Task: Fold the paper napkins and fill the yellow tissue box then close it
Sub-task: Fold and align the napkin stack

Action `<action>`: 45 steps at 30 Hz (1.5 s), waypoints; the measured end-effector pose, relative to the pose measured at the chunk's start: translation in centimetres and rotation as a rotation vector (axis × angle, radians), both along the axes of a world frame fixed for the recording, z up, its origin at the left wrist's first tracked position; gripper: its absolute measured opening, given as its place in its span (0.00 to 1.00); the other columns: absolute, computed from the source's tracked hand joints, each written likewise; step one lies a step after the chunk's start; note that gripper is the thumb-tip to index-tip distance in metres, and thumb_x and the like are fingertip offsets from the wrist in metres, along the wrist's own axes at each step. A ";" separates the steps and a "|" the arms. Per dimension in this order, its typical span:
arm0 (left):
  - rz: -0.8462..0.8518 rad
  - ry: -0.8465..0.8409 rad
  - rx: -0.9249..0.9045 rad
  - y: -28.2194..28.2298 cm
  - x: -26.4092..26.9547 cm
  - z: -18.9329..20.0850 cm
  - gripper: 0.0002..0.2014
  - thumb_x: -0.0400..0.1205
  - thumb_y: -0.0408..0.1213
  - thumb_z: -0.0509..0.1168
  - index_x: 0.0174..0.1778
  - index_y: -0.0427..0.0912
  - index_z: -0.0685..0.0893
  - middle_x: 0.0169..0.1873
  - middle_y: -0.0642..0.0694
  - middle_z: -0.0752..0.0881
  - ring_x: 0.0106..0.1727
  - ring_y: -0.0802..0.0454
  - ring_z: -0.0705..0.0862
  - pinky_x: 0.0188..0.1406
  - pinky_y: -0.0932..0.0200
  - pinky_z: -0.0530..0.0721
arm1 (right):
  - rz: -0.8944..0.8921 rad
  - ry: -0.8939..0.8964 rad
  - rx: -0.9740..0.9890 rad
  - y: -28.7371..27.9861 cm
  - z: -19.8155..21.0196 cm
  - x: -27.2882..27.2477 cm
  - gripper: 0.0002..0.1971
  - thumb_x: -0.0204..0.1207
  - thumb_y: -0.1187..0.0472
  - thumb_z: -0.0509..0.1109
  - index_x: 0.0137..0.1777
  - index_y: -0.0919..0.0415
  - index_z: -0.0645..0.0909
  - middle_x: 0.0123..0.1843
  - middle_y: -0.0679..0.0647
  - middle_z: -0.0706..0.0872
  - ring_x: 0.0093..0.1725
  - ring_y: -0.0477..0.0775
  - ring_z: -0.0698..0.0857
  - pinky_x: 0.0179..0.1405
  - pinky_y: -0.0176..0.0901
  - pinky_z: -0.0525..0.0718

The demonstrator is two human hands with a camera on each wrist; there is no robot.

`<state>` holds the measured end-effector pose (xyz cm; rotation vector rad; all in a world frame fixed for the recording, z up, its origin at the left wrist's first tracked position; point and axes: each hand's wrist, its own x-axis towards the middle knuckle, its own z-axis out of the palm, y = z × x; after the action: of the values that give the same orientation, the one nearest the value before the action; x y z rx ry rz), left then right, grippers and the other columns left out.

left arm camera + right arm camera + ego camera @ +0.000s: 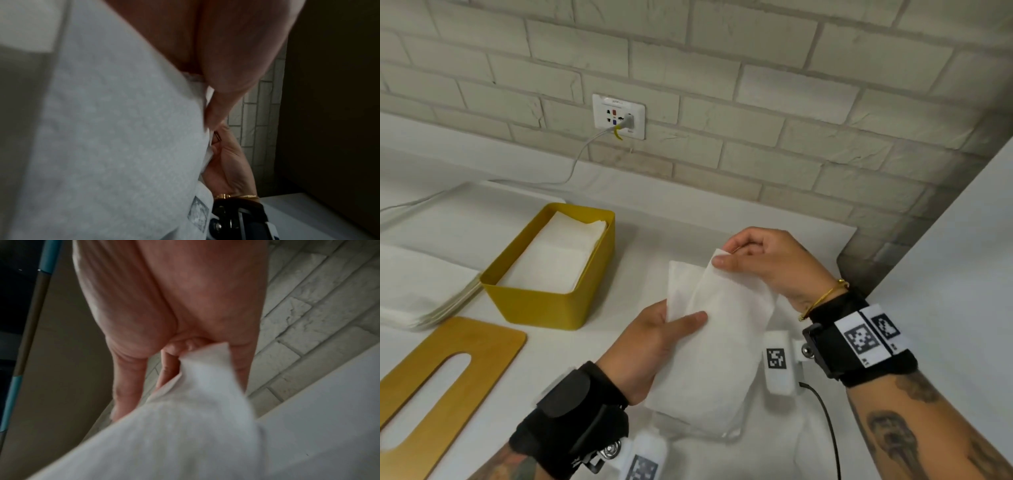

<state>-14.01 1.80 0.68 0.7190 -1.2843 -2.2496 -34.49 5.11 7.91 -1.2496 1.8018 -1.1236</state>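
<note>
1. The left hand (650, 346) is holding a white paper napkin (717, 346) above the counter (808, 226), its grip clamped on the napkin's left edge with the thumb lying across the top face and the fingers hidden beneath.
2. The right hand (767, 263) is pinching the napkin's far corner, its grip closed on the paper between thumb and fingers; in the right wrist view that corner (207, 360) is sticking up between the fingers (127, 374).
3. In the left wrist view the napkin (115, 138) is filling most of the picture, with the right hand (228, 164) meeting it at its far edge.
4. The napkin is hanging partly folded, one layer lapping over another, just to the right of the yellow tissue box (544, 301).
5. The box is sitting open on the counter, holding folded napkins (558, 253) inside.
6. A stack of unfolded napkins (421, 294) is lying to the left of the box, touching or nearly touching it.
7. The wooden lid (445, 387), with its long slot, is lying flat on the counter in front of the box.
8. A wall socket (618, 116) with a cable (578, 157) plugged in is showing on the brick wall behind.
</note>
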 end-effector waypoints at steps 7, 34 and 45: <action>0.082 0.015 0.033 -0.2 -0.4 -0.8 0.19 0.82 0.38 0.66 0.69 0.38 0.83 0.59 0.36 0.91 0.59 0.35 0.91 0.58 0.42 0.90 | -0.149 -0.484 -0.087 3.3 -3.4 0.2 0.25 0.69 0.72 0.81 0.66 0.61 0.80 0.55 0.61 0.93 0.55 0.61 0.92 0.45 0.50 0.90; 0.136 0.074 0.118 0.6 -0.6 0.2 0.28 0.89 0.59 0.49 0.72 0.47 0.83 0.65 0.43 0.90 0.67 0.45 0.88 0.68 0.45 0.81 | -0.255 -0.233 -0.198 3.9 -4.1 3.8 0.03 0.79 0.65 0.76 0.50 0.58 0.90 0.46 0.54 0.95 0.51 0.60 0.93 0.60 0.68 0.88; 0.132 -0.011 0.017 0.1 -1.2 -0.5 0.17 0.88 0.41 0.60 0.66 0.35 0.85 0.57 0.36 0.92 0.55 0.40 0.92 0.51 0.51 0.92 | -0.297 -0.204 -0.173 3.2 -5.0 3.2 0.04 0.78 0.62 0.78 0.50 0.58 0.89 0.44 0.54 0.95 0.48 0.59 0.93 0.56 0.63 0.91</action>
<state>-15.24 1.89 0.19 0.7995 -1.1880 -2.1563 -31.26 8.33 2.90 -0.9388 1.8020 -1.5420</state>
